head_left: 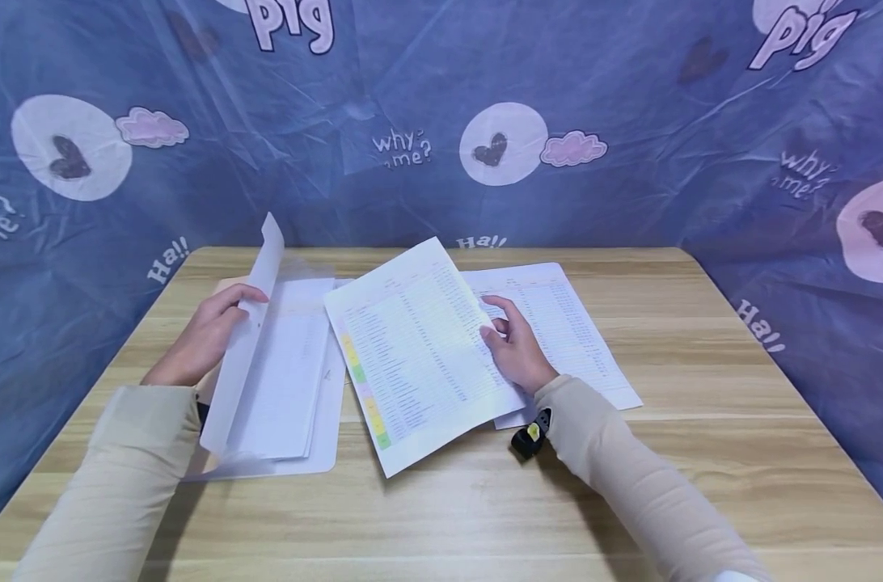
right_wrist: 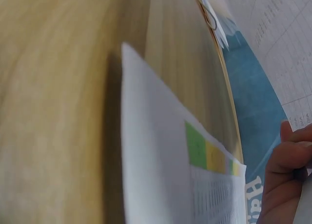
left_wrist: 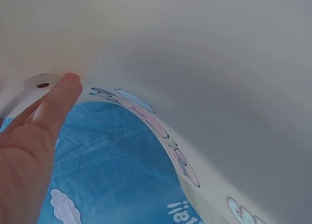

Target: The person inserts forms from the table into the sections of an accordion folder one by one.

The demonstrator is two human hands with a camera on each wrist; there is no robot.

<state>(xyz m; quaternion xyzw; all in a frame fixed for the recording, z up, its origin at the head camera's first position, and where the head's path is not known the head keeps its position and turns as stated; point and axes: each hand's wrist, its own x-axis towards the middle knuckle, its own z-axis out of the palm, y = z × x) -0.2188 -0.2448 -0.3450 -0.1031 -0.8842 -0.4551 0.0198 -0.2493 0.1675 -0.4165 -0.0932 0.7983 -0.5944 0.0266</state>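
Observation:
My left hand [head_left: 209, 331] grips the raised white cover of a folder [head_left: 248, 356] on the left side of the table. In the left wrist view the cover's outer face [left_wrist: 219, 87] curves, with cartoon print along it and a fingertip beside a small round hole. A stack of white papers [head_left: 277, 380] lies inside the folder. My right hand [head_left: 517, 352] pinches the right edge of a printed sheet [head_left: 412, 356], tilted above the table. Coloured cells run down its left side. Beneath and behind it, more printed sheets [head_left: 583, 339] lie on the table.
The wooden table [head_left: 718, 469] carries the folder and papers at its middle and left. A blue patterned cloth [head_left: 412, 81] hangs behind and at both sides. A black strap with a small device [head_left: 530, 436] is on the right wrist.

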